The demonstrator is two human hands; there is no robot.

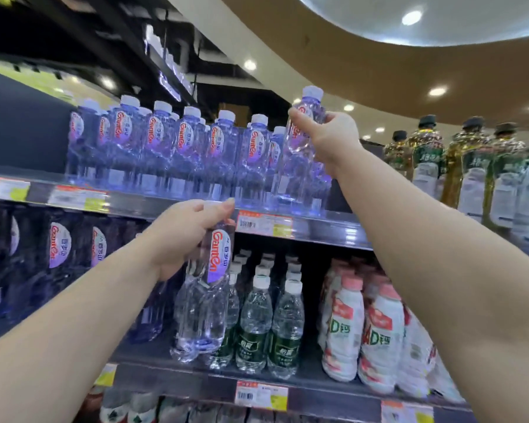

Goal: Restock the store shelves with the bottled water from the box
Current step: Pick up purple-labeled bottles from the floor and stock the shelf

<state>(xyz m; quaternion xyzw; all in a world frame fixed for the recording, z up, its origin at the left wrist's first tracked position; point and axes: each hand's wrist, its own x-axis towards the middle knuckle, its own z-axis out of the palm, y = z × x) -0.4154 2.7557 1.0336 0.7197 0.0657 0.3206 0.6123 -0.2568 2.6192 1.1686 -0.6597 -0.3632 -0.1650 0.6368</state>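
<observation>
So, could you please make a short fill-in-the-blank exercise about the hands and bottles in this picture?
1. The right hand holds a bottle at the ____ shelf.
2. The left hand grips a bottle near its ____.
3. Caps on the top-shelf water bottles are ____.

Missing words: top; top; white

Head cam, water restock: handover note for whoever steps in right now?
Right hand: grip on a water bottle, raised at the right end of the top shelf row.
Left hand: grip on the neck of a second bottle, held in front of the middle shelf.
Done: top row mostly filled.
Left: set down both bottles. Box not in view.
</observation>
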